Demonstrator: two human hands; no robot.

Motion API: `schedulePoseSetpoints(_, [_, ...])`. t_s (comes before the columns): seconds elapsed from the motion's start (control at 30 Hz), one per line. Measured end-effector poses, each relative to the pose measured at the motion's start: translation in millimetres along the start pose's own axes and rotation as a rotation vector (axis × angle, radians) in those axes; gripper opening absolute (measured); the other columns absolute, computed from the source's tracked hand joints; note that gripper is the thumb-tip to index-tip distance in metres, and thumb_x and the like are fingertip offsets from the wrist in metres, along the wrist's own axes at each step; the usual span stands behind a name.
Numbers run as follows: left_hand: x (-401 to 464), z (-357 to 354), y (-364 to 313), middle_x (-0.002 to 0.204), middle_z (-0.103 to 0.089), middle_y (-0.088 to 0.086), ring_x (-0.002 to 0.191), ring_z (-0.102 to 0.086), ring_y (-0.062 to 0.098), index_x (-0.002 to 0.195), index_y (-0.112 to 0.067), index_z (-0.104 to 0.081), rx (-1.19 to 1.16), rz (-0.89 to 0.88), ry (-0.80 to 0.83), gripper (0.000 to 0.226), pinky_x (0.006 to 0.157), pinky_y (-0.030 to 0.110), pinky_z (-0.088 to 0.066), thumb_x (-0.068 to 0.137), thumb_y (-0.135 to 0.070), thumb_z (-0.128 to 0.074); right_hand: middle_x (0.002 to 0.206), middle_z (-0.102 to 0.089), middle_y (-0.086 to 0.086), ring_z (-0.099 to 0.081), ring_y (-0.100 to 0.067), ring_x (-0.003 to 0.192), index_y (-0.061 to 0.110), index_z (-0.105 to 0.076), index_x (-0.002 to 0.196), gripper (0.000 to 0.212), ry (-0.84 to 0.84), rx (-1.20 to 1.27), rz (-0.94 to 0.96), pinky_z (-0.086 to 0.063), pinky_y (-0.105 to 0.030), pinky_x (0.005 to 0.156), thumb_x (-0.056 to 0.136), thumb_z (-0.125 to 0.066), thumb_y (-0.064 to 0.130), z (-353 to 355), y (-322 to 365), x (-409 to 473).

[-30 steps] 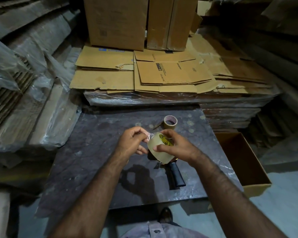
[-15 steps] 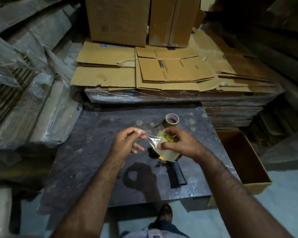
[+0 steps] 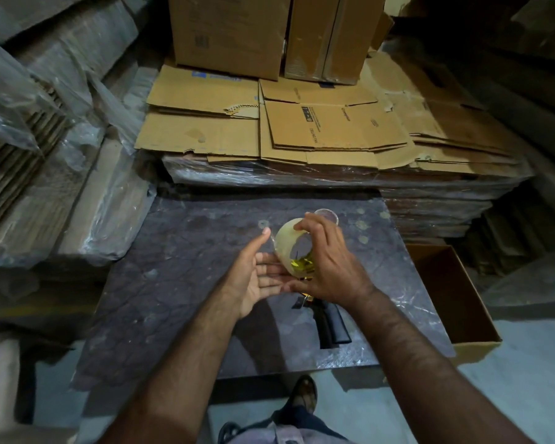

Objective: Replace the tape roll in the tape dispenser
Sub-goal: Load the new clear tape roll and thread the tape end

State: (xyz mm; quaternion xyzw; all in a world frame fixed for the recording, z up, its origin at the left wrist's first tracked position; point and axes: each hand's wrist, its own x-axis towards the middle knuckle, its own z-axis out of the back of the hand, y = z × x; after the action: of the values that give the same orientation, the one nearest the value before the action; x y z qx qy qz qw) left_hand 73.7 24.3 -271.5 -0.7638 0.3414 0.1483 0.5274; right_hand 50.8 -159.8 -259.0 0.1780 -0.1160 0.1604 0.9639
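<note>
My right hand point(image 3: 330, 267) grips a pale clear tape roll point(image 3: 285, 241) with a yellow label inside its core, held tilted above the dark table point(image 3: 180, 283). My left hand point(image 3: 253, 277) is open, palm up, its fingers under and beside the roll, thumb raised near the loose tape end. The tape dispenser point(image 3: 329, 322) lies on the table beneath my right wrist; only its black handle and a bit of metal show. An empty brown tape core point(image 3: 327, 214) stands on the table just behind my right hand, partly hidden.
A stack of flattened cardboard point(image 3: 302, 133) wrapped in plastic rises behind the table, with upright boxes point(image 3: 231, 33) on top. An open carton point(image 3: 452, 299) sits on the floor at the right. Plastic-wrapped bundles point(image 3: 77, 200) crowd the left. My foot point(image 3: 305, 392) is below the table edge.
My left hand let go of the tape end and opened flat under the roll. My right hand turned the roll and lifted it slightly farther from me.
</note>
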Motion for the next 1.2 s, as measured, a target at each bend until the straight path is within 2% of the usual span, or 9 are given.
schedulePoseSetpoints(0.13, [8.1,7.2,-2.5,0.098,-0.074,0.012,0.089,-0.074,0.027,0.118,-0.009,-0.066,0.023,-0.058,-0.016,0.080,0.076,0.038,-0.059,0.069,-0.073,-0.064,0.143,-0.042,-0.005,-0.034,-0.019,0.141,0.015,-0.040,0.131,0.073,-0.010,0.261,-0.021,-0.035,-0.039,0.112,0.077,-0.077,0.047,1.4,2.9,-2.3])
schedulePoseSetpoints(0.33, [21.6,8.2,1.2,0.114,-0.072,0.015,0.101,-0.073,0.028,0.115,-0.014,-0.070,0.179,-0.188,-0.055,0.047,0.089,0.042,-0.061,0.083,-0.048,-0.076,0.114,-0.049,0.013,-0.060,-0.017,0.105,0.026,-0.048,0.115,0.046,-0.038,0.396,-0.240,-0.059,-0.048,0.078,0.084,-0.070,0.052,1.6,-7.5,2.2])
schedulePoseSetpoints(0.47, [29.7,9.1,-1.5,0.118,-0.072,0.012,0.103,-0.072,0.023,0.127,-0.009,-0.060,0.187,-0.294,-0.035,0.066,0.087,0.038,-0.060,0.072,-0.033,-0.088,0.119,-0.049,0.004,-0.053,-0.014,0.112,0.022,-0.063,0.112,0.042,0.023,0.313,-0.232,-0.049,-0.030,0.086,0.079,-0.080,0.043,5.1,-13.9,2.1])
schedulePoseSetpoints(0.6, [37.0,14.4,-4.9,0.104,-0.076,0.008,0.095,-0.073,0.018,0.104,-0.015,-0.060,0.232,-0.443,0.016,0.060,0.079,0.036,-0.058,0.057,-0.026,-0.095,0.137,-0.048,-0.003,-0.041,-0.009,0.129,0.017,-0.066,0.094,0.035,0.033,0.259,-0.224,-0.041,-0.026,0.098,0.074,-0.086,0.038,2.7,-19.6,0.5])
schedulePoseSetpoints(0.73, [42.1,14.7,-8.7,0.110,-0.076,-0.003,0.111,-0.069,0.014,0.084,-0.024,-0.065,0.359,-0.591,0.011,0.037,0.087,0.028,-0.054,0.059,-0.024,-0.093,0.150,-0.043,-0.015,-0.034,-0.014,0.140,0.014,-0.067,0.081,0.037,-0.067,0.239,-0.220,-0.040,-0.032,0.107,0.066,-0.091,0.039,-1.3,-23.8,-0.7])
schedulePoseSetpoints(0.87, [47.7,14.4,-8.5,0.092,-0.077,0.002,0.091,-0.071,0.015,0.083,-0.019,-0.072,0.541,-0.667,-0.029,0.027,0.085,0.031,-0.055,0.067,-0.025,-0.092,0.159,-0.031,-0.019,-0.027,-0.034,0.150,0.020,-0.060,0.081,0.042,-0.091,0.175,-0.168,-0.041,-0.054,0.111,0.071,-0.081,0.055,-4.1,-30.5,-4.9])
schedulePoseSetpoints(1.07, [58.8,7.1,-1.6,0.087,-0.077,0.003,0.081,-0.070,0.016,0.076,-0.016,-0.074,0.503,-0.683,0.059,0.016,0.081,0.028,-0.055,0.072,-0.008,-0.088,0.165,-0.019,-0.018,-0.020,-0.035,0.152,0.015,-0.058,0.085,0.045,-0.035,0.031,-0.202,-0.040,-0.050,0.113,0.070,-0.086,0.046,7.7,-27.9,-12.4])
schedulePoseSetpoints(1.13, [62.1,3.3,1.2,0.091,-0.078,0.004,0.085,-0.073,0.018,0.075,-0.015,-0.075,0.524,-0.691,0.059,0.015,0.081,0.025,-0.056,0.072,-0.007,-0.087,0.165,-0.019,-0.020,-0.026,-0.036,0.150,0.011,-0.059,0.097,0.052,-0.007,0.030,-0.225,-0.046,-0.047,0.107,0.069,-0.086,0.046,7.1,-33.4,-14.2])
schedulePoseSetpoints(1.2, [66.6,-1.7,4.6,0.097,-0.079,0.002,0.091,-0.074,0.019,0.075,-0.014,-0.076,0.536,-0.703,0.059,0.014,0.083,0.026,-0.057,0.072,-0.007,-0.087,0.162,-0.022,-0.021,-0.032,-0.035,0.144,0.008,-0.052,0.127,0.080,0.013,0.047,-0.286,-0.043,-0.044,0.108,0.068,-0.081,0.054,4.7,-37.8,-13.6])
